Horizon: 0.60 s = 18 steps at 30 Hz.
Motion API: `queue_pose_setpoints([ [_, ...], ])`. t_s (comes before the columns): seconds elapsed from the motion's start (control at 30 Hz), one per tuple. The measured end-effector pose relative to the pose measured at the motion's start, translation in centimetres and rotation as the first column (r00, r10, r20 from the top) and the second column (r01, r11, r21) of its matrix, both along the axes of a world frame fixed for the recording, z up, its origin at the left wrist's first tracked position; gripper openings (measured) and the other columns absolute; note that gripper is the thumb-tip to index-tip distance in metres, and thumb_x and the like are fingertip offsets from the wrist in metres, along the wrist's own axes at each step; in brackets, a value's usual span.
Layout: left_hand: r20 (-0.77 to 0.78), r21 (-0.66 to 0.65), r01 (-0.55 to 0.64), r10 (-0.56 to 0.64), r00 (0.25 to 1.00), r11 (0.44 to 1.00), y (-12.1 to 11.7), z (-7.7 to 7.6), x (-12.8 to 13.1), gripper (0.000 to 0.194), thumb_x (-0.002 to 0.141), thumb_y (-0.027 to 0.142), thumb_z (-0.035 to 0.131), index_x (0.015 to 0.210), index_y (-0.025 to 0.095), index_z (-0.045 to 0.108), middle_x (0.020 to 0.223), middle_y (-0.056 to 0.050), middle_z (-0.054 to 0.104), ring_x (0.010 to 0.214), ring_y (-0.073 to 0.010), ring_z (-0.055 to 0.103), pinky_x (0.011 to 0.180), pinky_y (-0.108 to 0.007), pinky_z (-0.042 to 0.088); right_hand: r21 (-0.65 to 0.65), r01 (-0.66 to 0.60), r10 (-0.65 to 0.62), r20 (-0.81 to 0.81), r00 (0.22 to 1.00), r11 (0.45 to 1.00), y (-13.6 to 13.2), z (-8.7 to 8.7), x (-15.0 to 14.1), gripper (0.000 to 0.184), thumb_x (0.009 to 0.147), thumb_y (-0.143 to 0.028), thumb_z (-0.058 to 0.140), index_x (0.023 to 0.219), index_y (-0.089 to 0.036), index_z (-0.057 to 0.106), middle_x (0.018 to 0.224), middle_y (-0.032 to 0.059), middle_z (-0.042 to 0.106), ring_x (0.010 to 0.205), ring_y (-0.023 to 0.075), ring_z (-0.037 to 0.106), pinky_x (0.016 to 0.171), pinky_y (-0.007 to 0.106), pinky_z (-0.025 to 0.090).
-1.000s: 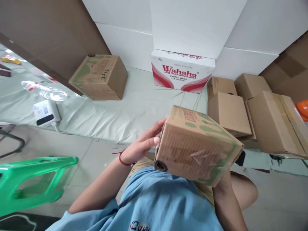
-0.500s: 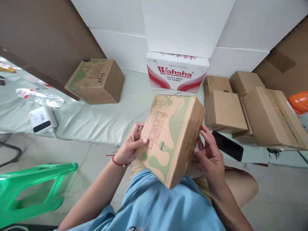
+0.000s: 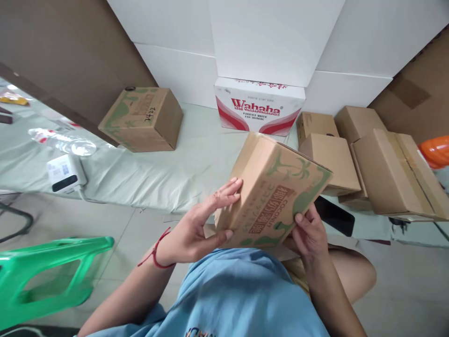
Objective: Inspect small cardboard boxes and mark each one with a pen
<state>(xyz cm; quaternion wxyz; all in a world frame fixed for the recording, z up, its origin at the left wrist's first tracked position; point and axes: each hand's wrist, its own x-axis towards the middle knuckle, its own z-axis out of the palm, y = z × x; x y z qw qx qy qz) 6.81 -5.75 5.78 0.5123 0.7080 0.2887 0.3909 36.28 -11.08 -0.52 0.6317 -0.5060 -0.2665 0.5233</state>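
A brown cardboard box (image 3: pixel 280 201) with green palm prints and the word COCONUT is held tilted over my lap. My left hand (image 3: pixel 199 224) grips its left side, fingers on the plain face and thumb at the lower corner. On the right edge, my right hand (image 3: pixel 308 231) holds the box with the thumb on the printed face; its other fingers are partly hidden. Just beyond that hand, a black phone (image 3: pixel 335 216) lies on the cloth-covered table (image 3: pixel 154 173). A similar green-printed box (image 3: pixel 140 119), hand-marked 2422, sits at the back left.
A white and red Wahaba-style water carton (image 3: pixel 259 107) stands against white panels. Several plain brown boxes (image 3: pixel 331 161) cluster at the right, near an orange object (image 3: pixel 437 152). At left are a plastic bottle (image 3: pixel 65 142), a white device with a cable (image 3: pixel 66 174) and a green stool (image 3: pixel 56 248).
Between my hands the box has been turned over and rotated, showing different faces. My left hand has shifted its grip along the side; the right hand has come into view holding the edge.
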Motion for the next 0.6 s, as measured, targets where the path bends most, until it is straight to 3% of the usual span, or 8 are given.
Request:
queue_pose_setpoints([
  [0.1,-0.049,0.025,0.026,-0.025,0.998,0.999,-0.2,1.2,0.5,0.065,0.081,0.006,0.084,0.139,0.032,0.076,0.16,-0.01,0.062,0.161,-0.0414,0.042,0.135,-0.068,0.027,0.001,-0.002,0.002,-0.053,0.999,1.0,0.3,-1.2,0.2,0.074,0.063,-0.045,0.099,0.13,-0.032,0.072,0.13,0.0071,0.079,0.13,0.0298,0.069,0.112,0.049,0.056],
  [0.2,-0.05,0.012,0.046,-0.045,0.998,0.999,-0.2,1.2,0.5,0.058,0.083,0.006,0.081,0.136,0.031,0.078,0.152,-0.011,0.068,0.158,-0.0417,0.047,0.135,-0.069,0.028,-0.043,-0.001,-0.002,-0.065,0.998,0.999,0.1,-2.6,0.0,0.071,0.058,-0.033,0.099,0.125,-0.033,0.074,0.113,0.0048,0.083,0.114,0.028,0.075,0.103,0.047,0.06],
  [0.33,0.053,-0.018,-0.018,0.019,0.998,1.0,-0.3,-0.1,0.2,0.083,0.084,0.02,0.087,0.16,0.034,0.057,0.172,-0.009,0.048,0.165,-0.0398,0.035,0.138,-0.06,0.023,-0.115,0.015,-0.031,-0.141,0.99,0.993,-0.6,-3.6,-0.1,0.053,0.056,-0.029,0.101,0.104,-0.033,0.079,0.09,0.0006,0.083,0.088,0.0259,0.076,0.081,0.042,0.064],
  [0.4,0.1,-0.086,-0.058,0.066,0.993,0.995,-0.3,-0.8,0.2,0.078,0.091,0.037,0.083,0.163,0.034,0.054,0.178,-0.008,0.038,0.168,-0.0403,0.027,0.139,-0.059,0.022,-0.106,-0.016,-0.005,-0.198,0.98,0.994,-0.8,-3.2,0.2,0.043,0.061,-0.037,0.1,0.099,-0.033,0.08,0.089,0.001,0.083,0.086,0.0265,0.076,0.079,0.043,0.064],
  [0.47,0.122,-0.088,-0.078,0.088,0.989,0.993,-0.1,-1.3,0.2,0.069,0.097,0.054,0.073,0.161,0.031,0.057,0.178,-0.009,0.037,0.168,-0.0411,0.027,0.138,-0.06,0.024,-0.071,-0.07,0.047,-0.281,0.959,0.995,-0.9,-2.4,0.7,0.042,0.073,-0.056,0.092,0.107,-0.033,0.081,0.102,0.0044,0.085,0.097,0.03,0.078,0.082,0.047,0.065],
  [0.53,0.131,0.049,-0.072,0.065,0.989,0.996,0.1,-1.6,0.4,0.064,0.102,0.061,0.063,0.156,0.027,0.061,0.176,-0.012,0.042,0.166,-0.0396,0.033,0.137,-0.059,0.026,-0.056,-0.099,0.073,-0.349,0.934,0.994,-0.9,-1.8,1.3,0.056,0.084,-0.077,0.075,0.121,-0.034,0.079,0.118,0.0073,0.084,0.112,0.0338,0.076,0.087,0.053,0.065],
  [0.6,0.112,0.252,-0.046,0.018,0.994,0.967,0.2,-1.4,0.9,0.058,0.105,0.06,0.057,0.149,0.022,0.066,0.169,-0.015,0.052,0.16,-0.0363,0.045,0.137,-0.058,0.024,-0.089,-0.105,0.063,-0.39,0.919,0.99,-0.9,-1.5,1.8,0.07,0.086,-0.089,0.062,0.126,-0.035,0.078,0.124,0.0074,0.083,0.124,0.0352,0.074,0.096,0.056,0.063],
])
